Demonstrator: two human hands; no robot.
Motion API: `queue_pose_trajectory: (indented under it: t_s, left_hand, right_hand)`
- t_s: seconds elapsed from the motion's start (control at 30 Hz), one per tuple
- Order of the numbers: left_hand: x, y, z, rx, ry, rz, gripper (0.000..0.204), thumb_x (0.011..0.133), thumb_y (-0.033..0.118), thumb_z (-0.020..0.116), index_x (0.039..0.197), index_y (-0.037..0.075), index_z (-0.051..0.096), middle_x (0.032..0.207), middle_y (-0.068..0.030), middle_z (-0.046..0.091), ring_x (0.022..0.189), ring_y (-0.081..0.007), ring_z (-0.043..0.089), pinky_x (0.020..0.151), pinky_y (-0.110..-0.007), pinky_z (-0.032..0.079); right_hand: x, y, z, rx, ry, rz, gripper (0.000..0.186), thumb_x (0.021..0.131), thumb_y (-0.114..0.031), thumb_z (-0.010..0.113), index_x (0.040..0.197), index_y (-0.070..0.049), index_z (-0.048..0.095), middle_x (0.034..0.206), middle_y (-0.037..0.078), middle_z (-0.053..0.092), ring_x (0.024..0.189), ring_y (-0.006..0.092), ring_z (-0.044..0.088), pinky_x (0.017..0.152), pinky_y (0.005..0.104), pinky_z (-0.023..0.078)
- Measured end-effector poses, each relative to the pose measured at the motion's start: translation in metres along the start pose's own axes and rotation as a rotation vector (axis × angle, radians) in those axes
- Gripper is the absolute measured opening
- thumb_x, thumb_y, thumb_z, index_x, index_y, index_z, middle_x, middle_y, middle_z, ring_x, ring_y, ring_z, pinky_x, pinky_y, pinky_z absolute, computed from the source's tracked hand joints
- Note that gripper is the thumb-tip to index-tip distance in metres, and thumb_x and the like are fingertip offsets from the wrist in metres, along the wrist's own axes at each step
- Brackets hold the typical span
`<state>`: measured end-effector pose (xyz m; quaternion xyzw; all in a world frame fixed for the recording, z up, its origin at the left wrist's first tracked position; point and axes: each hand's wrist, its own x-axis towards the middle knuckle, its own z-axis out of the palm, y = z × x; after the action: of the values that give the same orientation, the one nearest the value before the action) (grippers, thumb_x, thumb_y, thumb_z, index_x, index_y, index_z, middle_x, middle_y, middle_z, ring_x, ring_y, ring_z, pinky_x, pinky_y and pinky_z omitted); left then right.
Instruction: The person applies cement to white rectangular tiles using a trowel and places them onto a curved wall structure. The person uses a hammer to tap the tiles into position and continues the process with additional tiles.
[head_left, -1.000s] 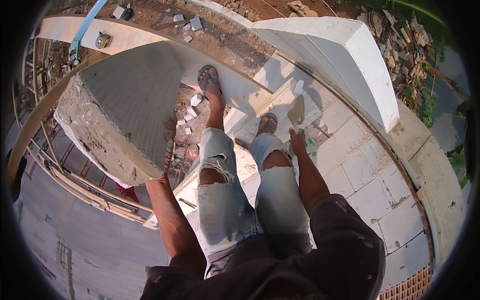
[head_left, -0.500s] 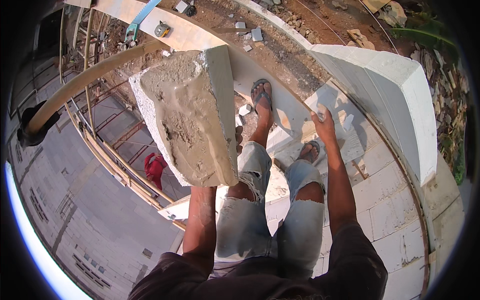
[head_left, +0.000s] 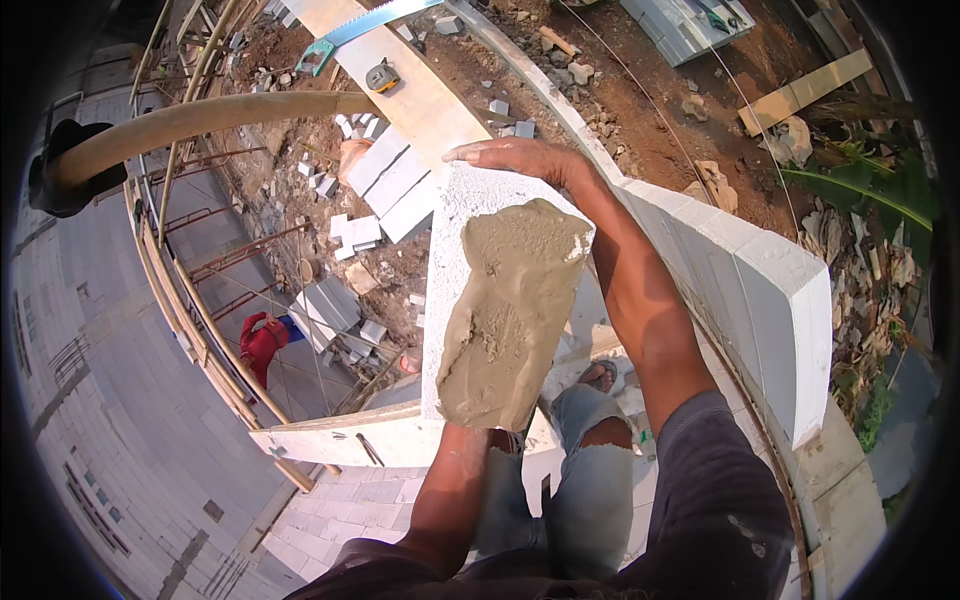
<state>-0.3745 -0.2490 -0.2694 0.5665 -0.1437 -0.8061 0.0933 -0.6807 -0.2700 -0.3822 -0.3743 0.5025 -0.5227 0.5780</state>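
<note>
1. The white block (head_left: 470,300) is now up at chest height, stood on end, with its mortared face turned toward the camera. A thick grey mortar layer (head_left: 515,315) covers most of that face; a bare white strip shows along the block's left side.
2. Right hand (head_left: 515,158): fingers spread flat over the block's top edge, clamped on it from above. Left hand: hidden under the block's lower end. The left forearm (head_left: 450,490) runs up to it, so it probably bears the weight, but I cannot tell how the fingers stand.
3. Against the frame half a second earlier: the block sat further left with its rough mortared end showing, and the right hand was low near the feet, off the block. The hand has since come up onto the top edge, and the block has swung toward the middle of the view.
4. Against the frame one second earlier: the block lay lower and flatter at the left, with both knees in plain view; it now covers most of the left leg.
5. Judgement: the lift looks complete, with the block held between both hands and the mortar intact, ready for placing.
6. Surroundings: the white block wall (head_left: 770,290) curves along the right. A sandalled foot (head_left: 600,375) stands on the course below. Loose blocks (head_left: 385,180) and a tape measure (head_left: 380,76) lie on the ground far beneath.
</note>
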Motion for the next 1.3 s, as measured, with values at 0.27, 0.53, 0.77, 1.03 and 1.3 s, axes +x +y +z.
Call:
queue_pose_trajectory:
  t_s: [0.27, 0.53, 0.77, 1.03, 1.3]
  left_hand:
    - [0.060, 0.021, 0.011, 0.102, -0.030, 0.145, 0.073, 0.096, 0.059, 0.044, 0.148, 0.008, 0.039, 0.138, -0.0193, 0.049, 0.120, -0.0356, 0.054, 0.099, -0.051, 0.048]
    - [-0.104, -0.013, -0.018, -0.075, -0.084, -0.212, 0.076, 0.096, 0.067, 0.041, 0.144, 0.009, 0.047, 0.135, -0.0147, 0.056, 0.118, -0.0305, 0.056, 0.099, -0.047, 0.047]
    - [-0.311, -0.030, 0.006, -0.005, -0.326, -0.356, 0.092, 0.094, 0.075, 0.031, 0.152, 0.003, 0.033, 0.152, -0.0184, 0.041, 0.138, -0.0320, 0.042, 0.114, -0.045, 0.034]
    - [-0.456, -0.029, 0.002, 0.479, -0.627, 0.363, 0.090, 0.099, 0.069, 0.029, 0.153, -0.002, 0.025, 0.160, -0.0211, 0.024, 0.150, -0.0305, 0.017, 0.121, -0.038, 0.014]
    - [-0.495, 0.025, -0.046, 0.446, -0.659, 0.306, 0.098, 0.095, 0.073, 0.037, 0.150, -0.008, 0.028, 0.157, -0.0269, 0.025, 0.150, -0.0363, 0.017, 0.121, -0.041, 0.016]
  right_hand:
    - [-0.049, -0.027, 0.027, 0.355, 0.038, 0.140, 0.048, 0.102, -0.038, 0.042, 0.136, -0.006, 0.054, 0.139, 0.007, 0.048, 0.128, 0.0172, 0.043, 0.110, 0.0331, 0.033]
    - [-0.260, -0.177, 0.192, 0.585, 0.620, 0.230, 0.038, 0.103, -0.034, 0.045, 0.131, -0.013, 0.058, 0.145, 0.006, 0.045, 0.134, 0.0192, 0.039, 0.109, 0.0360, 0.035]
    - [-0.405, -0.309, 0.325, 0.307, 0.847, 0.147, 0.041, 0.102, -0.036, 0.047, 0.133, -0.012, 0.055, 0.143, 0.007, 0.046, 0.133, 0.0212, 0.041, 0.109, 0.0379, 0.035]
    - [-0.507, -0.414, 0.420, 0.074, 0.997, 0.094, 0.044, 0.101, -0.038, 0.049, 0.135, -0.011, 0.053, 0.142, 0.008, 0.048, 0.131, 0.0234, 0.043, 0.109, 0.0402, 0.036]
    - [-0.516, -0.447, 0.509, -0.048, 1.193, 0.035, 0.049, 0.099, -0.041, 0.051, 0.137, -0.010, 0.050, 0.140, 0.010, 0.049, 0.130, 0.0257, 0.045, 0.109, 0.0424, 0.037]
